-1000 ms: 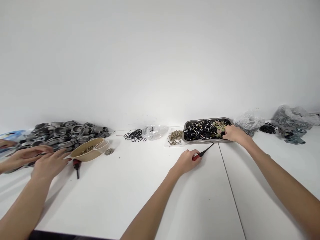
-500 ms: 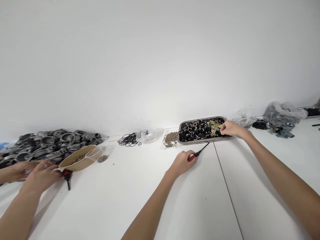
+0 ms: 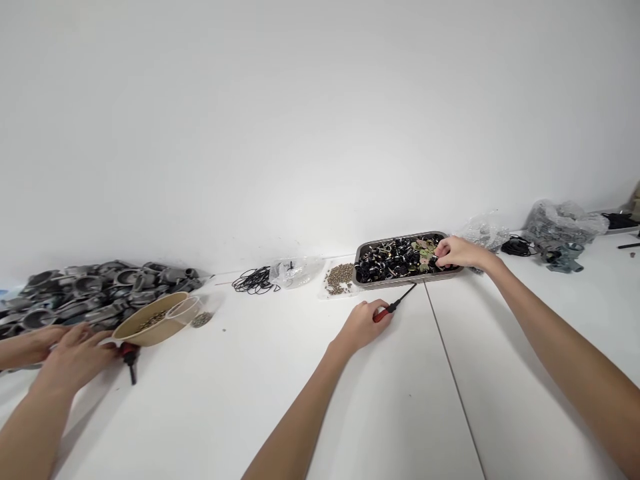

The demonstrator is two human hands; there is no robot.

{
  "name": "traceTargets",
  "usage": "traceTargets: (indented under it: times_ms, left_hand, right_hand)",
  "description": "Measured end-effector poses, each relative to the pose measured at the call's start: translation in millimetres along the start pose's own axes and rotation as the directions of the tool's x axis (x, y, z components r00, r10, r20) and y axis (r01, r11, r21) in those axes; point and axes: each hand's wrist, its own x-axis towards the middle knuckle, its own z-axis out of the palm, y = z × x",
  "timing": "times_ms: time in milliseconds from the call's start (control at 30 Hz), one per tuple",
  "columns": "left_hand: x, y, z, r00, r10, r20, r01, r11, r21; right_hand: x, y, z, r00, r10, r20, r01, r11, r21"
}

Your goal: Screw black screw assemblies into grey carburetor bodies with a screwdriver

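My left hand (image 3: pixel 363 325) rests on the white table (image 3: pixel 320 393), fingers curled round a red-handled screwdriver (image 3: pixel 395 307) whose black shaft points at the tray. My right hand (image 3: pixel 457 253) reaches into the right end of a metal tray (image 3: pixel 403 281) full of small black and brass-coloured parts (image 3: pixel 390 259). Its fingers are pinched together among the parts; what they hold is too small to make out.
At the left, another person's two hands (image 3: pixel 70 357) work beside a tan bowl (image 3: pixel 147 325), a second red screwdriver (image 3: pixel 130 357) and a heap of grey metal fittings (image 3: pixel 95 293). Black rings (image 3: pixel 254 280), a clear bag (image 3: pixel 296 271), small brass bits (image 3: pixel 339 277) and more plastic bags (image 3: pixel 563 223) line the wall.
My right hand has shifted a little leftward inside the tray. The view has swung slightly right. The other person's hands moved toward the bowl and screwdriver.
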Motion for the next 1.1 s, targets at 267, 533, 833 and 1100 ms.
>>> traceTargets:
  times_ms: [267,533,833,1100]
  left_hand:
    - [0,0,0.5,1.000,0.014,-0.006,-0.014,1.000,-0.005]
    - [-1,6,-1.9,0.996,0.090,0.029,-0.091,0.995,0.049]
    - [-3,10,-3.7,0.993,0.069,0.096,-0.075,0.996,0.054]
    - [-3,10,-2.4,0.994,0.079,0.077,-0.087,0.990,0.115]
  right_hand:
    - [12,17,21,0.995,-0.096,-0.019,0.095,0.994,-0.063]
    - [8,16,23,0.983,-0.180,-0.041,0.175,0.980,-0.096]
    - [8,16,30,0.986,-0.124,-0.110,0.097,0.971,-0.220]
    - [6,13,30,0.984,-0.132,-0.120,0.098,0.961,-0.257]
